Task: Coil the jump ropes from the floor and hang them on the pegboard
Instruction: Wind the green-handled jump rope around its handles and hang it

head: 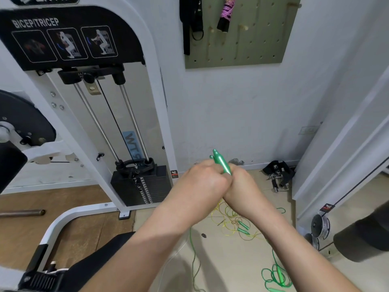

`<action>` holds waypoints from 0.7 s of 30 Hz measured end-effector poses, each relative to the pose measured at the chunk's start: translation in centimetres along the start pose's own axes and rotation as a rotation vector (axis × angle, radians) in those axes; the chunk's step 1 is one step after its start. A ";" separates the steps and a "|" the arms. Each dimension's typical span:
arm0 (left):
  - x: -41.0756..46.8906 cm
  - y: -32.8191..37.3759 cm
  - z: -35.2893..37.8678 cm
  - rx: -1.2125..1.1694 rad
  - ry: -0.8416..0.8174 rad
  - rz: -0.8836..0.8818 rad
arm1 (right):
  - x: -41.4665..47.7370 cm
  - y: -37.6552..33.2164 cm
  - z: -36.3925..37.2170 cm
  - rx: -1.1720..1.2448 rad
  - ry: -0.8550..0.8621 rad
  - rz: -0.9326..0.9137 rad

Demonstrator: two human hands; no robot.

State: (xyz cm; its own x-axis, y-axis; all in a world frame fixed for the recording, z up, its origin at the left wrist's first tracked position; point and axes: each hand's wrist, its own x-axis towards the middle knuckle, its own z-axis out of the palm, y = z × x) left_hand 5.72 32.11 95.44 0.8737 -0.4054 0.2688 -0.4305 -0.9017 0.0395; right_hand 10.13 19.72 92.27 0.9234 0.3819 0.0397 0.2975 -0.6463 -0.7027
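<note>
Leftmost, cut by frame edge: white bicep/tricep machine (73, 39) w/ black placard, top logo cropped. Below it, on brown wood-look flooring, metal bar (23, 212), left end out of shot. Next over, black weight stack (145, 188) at foot of two chrome guide rods.

Up top centre, olive pegboard (242, 43) on white wall, upper part cropped. Hanging there: black strap (187, 28) and pink-and-black bundle (226, 11), tops out of view, so can't see what holds them.

Centre: left hand (202, 180) and right hand (242, 186) pressed together, both clenched round green handles (221, 163). Backs of hands toward camera, hiding most of the grip; just handle tips poking up betw. knuckles, 2nd tip barely visible behind 1st. Emerging from behind left forearm, thin green cord (192, 249), down to beige floor (231, 260) & out bottom edge.

Partly hidden behind right wrist, tangle of yellow and brown ropes (233, 223) on floor w/ small green handles in it; can't tell which handle goes w/ which cord. Bottom right, loose green rope (273, 275) in loops on floor. At scuffed wall base, black straps w/ metal clips (277, 175). Far right, white frame (336, 144) & dark padded roller (362, 239), cut by edge.
</note>
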 end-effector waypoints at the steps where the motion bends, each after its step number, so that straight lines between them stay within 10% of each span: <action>1: 0.1 -0.1 -0.2 -0.014 0.007 0.015 | -0.1 -0.2 -0.3 -0.050 -0.036 -0.010; 11: 1.1 -1.2 -4.3 -0.218 -0.046 -0.046 | -0.4 -1.5 -2.5 -0.257 -0.369 -0.122; 21: 1.6 -4.1 -5.2 -0.993 -0.313 -0.307 | -1.6 -4.3 -6.8 -0.377 -0.493 -0.262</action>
State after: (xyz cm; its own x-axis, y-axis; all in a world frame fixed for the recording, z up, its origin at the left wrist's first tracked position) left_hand 7.71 35.88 100.67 0.9338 -0.3305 -0.1372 -0.0517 -0.5041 0.8621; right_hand 9.03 17.38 100.10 0.6171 0.7566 -0.2163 0.6438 -0.6435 -0.4141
